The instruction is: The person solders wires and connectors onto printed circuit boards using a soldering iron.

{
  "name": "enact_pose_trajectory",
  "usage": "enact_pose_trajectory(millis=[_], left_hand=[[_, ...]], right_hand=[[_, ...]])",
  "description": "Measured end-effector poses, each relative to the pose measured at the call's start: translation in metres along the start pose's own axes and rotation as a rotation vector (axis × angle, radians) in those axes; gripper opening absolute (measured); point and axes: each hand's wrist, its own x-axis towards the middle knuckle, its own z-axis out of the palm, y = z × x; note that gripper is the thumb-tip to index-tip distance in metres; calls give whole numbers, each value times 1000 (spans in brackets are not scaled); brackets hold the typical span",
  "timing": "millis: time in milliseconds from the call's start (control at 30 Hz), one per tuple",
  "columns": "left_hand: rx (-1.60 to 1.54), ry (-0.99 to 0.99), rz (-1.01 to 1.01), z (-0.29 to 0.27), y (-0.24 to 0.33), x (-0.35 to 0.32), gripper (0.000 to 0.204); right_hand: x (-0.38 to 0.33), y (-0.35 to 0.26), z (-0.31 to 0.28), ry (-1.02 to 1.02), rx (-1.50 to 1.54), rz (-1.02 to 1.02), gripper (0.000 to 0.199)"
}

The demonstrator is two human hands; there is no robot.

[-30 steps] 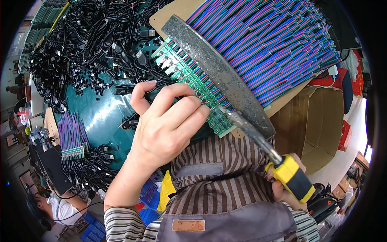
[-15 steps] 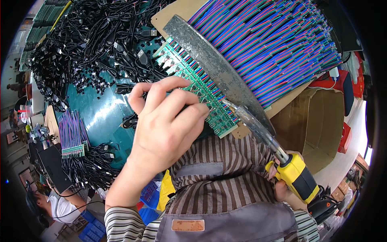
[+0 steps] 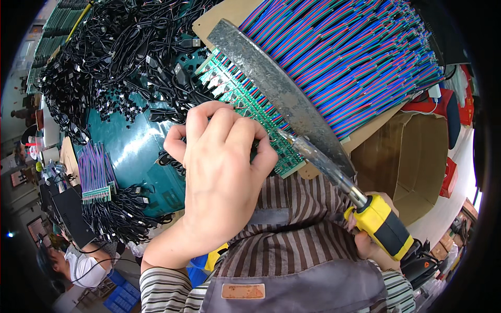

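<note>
In my right hand (image 3: pixel 366 245) is a yellow-and-black soldering iron (image 3: pixel 385 227), pointing up and left. Its tip is at the row of small green circuit boards (image 3: pixel 250 107), near the coloured wire ends. My left hand (image 3: pixel 222 161) arches over the lower left edge of that row, fingers curled down and drawn together. Its fingertips are partly hidden, and I cannot make out what they pinch. A long, dark metal bar (image 3: pixel 276 86) lies across the ribbon wires (image 3: pixel 355 62) beside the boards. The wires fan out to the upper right on a brown board (image 3: pixel 373 130).
A big heap of black USB cables (image 3: pixel 125 52) covers the upper left of the green mat (image 3: pixel 130 151). Nearer lies a finished-looking bundle of boards with purple wires (image 3: pixel 96 172) and black cables. An open cardboard box (image 3: pixel 422 156) stands at right. Another person (image 3: pixel 83 266) sits at lower left.
The iron's tip has shifted a little left along the boards. My left hand has turned and moved slightly right, its fingers bunched closer together.
</note>
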Motion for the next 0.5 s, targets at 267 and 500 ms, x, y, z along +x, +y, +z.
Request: enact_pose_trajectory(millis=[267,500], left_hand=[[-48,-190,-24,-15,-7,17,6],[-22,-231,29,-18,-9,18,7]], right_hand=[[19,-11,9,9,-158,-174,37],[12,-4,9,59,-103,-177,38]])
